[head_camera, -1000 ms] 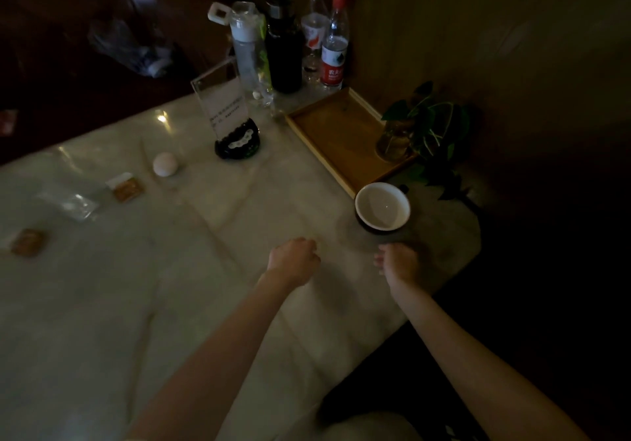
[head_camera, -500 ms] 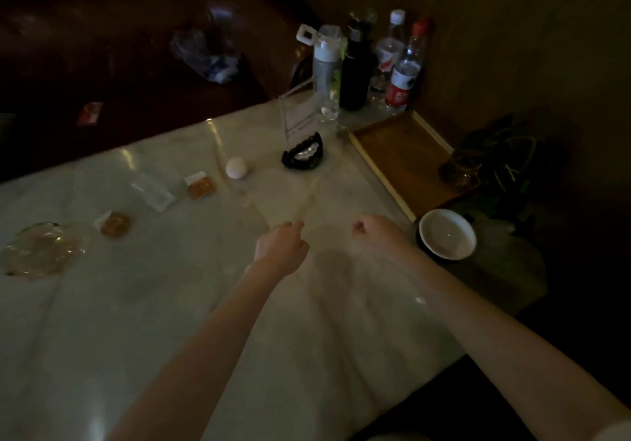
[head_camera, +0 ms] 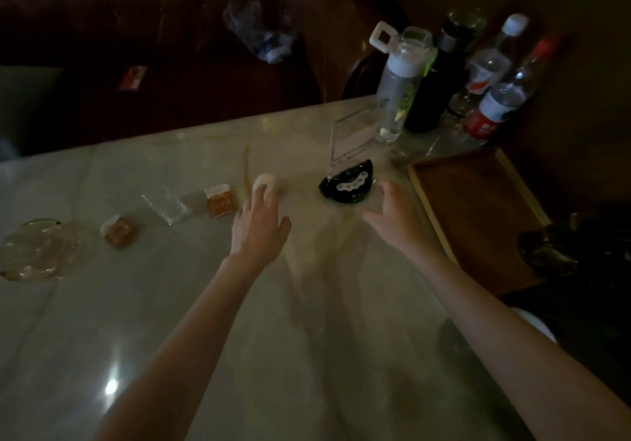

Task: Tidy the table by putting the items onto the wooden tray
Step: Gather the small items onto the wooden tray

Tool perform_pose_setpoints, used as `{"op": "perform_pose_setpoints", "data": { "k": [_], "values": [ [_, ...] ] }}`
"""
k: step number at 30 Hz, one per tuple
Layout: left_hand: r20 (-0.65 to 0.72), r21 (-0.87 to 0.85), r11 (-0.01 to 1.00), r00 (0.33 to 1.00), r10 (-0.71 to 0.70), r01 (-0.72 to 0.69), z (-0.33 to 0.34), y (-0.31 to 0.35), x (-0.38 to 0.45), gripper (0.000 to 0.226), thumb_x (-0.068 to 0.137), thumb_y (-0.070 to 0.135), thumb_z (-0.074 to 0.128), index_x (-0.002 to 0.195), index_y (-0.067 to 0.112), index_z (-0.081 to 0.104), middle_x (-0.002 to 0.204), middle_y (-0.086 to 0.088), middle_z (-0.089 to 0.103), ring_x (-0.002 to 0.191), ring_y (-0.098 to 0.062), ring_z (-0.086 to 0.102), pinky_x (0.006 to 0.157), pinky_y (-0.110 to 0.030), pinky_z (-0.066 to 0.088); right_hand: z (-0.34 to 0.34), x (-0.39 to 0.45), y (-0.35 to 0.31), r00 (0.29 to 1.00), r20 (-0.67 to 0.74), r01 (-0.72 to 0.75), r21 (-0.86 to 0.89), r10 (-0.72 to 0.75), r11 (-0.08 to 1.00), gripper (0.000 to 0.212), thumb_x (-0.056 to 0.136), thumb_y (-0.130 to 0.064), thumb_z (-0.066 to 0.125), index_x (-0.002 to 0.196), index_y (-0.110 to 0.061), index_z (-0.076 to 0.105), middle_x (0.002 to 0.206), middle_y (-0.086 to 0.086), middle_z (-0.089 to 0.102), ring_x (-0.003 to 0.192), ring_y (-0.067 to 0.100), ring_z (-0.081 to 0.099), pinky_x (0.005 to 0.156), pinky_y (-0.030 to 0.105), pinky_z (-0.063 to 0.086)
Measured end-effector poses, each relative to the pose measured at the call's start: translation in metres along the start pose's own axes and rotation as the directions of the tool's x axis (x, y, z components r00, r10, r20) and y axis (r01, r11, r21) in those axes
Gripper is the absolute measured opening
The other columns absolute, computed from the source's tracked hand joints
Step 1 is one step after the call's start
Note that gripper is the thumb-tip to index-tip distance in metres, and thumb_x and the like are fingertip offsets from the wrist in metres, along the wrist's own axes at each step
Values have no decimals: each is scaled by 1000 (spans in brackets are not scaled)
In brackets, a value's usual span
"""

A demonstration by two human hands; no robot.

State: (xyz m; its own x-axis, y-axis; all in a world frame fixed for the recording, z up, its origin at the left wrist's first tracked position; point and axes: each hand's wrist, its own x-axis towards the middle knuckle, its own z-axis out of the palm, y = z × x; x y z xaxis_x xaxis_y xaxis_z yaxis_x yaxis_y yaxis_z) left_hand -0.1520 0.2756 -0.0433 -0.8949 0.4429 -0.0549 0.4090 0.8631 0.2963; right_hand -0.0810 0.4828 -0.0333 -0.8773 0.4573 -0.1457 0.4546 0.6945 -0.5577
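On the pale counter (head_camera: 102, 338), far left, sits a crumpled clear wrapper (head_camera: 41, 249), then two small brown snack packets (head_camera: 117, 231) (head_camera: 220, 201). Your left hand (head_camera: 257, 225) is spread open, fingertips reaching onto the pale egg-shaped item (head_camera: 268, 182). Your right hand (head_camera: 392, 213) is open too, just beside the black sign holder base (head_camera: 348, 186). The wooden tray (head_camera: 478, 212) lies at the right, holding none of these.

Both bare arms reach forward; left hand (head_camera: 260, 227) and right hand (head_camera: 392, 215) spread flat (fingers apart, palms down).
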Motion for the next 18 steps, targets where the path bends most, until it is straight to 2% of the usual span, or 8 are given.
{"op": "perform_pose_setpoints", "data": {
  "k": [4, 6, 8, 10, 12, 18],
  "values": [
    [-10, -21, 997, 998, -70, 70, 19, -18, 28, 61, 90, 28, 49, 140, 6, 21, 148, -22, 21, 132, -37, 27, 105, -44, 30, 25, 30, 4, 999, -43, -10, 194, 19, 981, 97, 67, -34, 79, 142, -9, 24, 146, 10, 34, 136, 25, 28, 104, 25, 24],
    [3, -60, 992, 994, -109, 109, 28, -22, 40, 66, 91, 28, 48, 143, 6, 14, 150, -23, 14, 137, -37, 18, 109, -43, 24, 39, 44, 8, 996, -89, -3, 241, 25, 970, 106, 59, -38, 83, 141, -8, 23, 145, 12, 33, 136, 27, 28, 110, 31, 25],
    [5, -108, 981, 987, -159, 158, 35, -21, 50, 67, 92, 29, 47, 143, 6, 11, 152, -22, 11, 138, -36, 16, 109, -42, 24, 53, 53, 9, 992, -113, -31, 273, 64, 961, 116, 54, -43, 84, 142, -5, 18, 147, 14, 28, 138, 29, 24, 114, 44, 27],
    [-26, -127, 977, 984, -177, 172, 43, -19, 59, 65, 93, 31, 46, 143, 3, 14, 151, -23, 15, 137, -36, 19, 109, -41, 24, 64, 59, 8, 989, -117, -47, 294, 85, 955, 127, 52, -45, 85, 145, -5, 8, 152, 15, 18, 142, 29, 15, 115, 49, 25],
    [-54, -149, 971, 979, -194, 185, 52, -17, 64, 62, 93, 31, 46, 142, 3, 20, 149, -22, 21, 136, -35, 22, 109, -41, 26, 72, 64, 9, 987, -127, -52, 313, 96, 948, 134, 52, -45, 86, 146, -6, -1, 155, 13, 10, 144, 27, 9, 117, 47, 21],
    [-113, -246, 947, 965, -238, 205, 62, -21, 67, 48, 93, 21, 48, 137, 9, 34, 145, -22, 30, 130, -36, 31, 99, -44, 36, 91, 74, 5, 971, -196, -70, 312, 137, 948, 139, 47, -51, 85, 147, -5, -1, 155, 14, 11, 143, 27, 12, 116, 35, 15]
  ]
}}
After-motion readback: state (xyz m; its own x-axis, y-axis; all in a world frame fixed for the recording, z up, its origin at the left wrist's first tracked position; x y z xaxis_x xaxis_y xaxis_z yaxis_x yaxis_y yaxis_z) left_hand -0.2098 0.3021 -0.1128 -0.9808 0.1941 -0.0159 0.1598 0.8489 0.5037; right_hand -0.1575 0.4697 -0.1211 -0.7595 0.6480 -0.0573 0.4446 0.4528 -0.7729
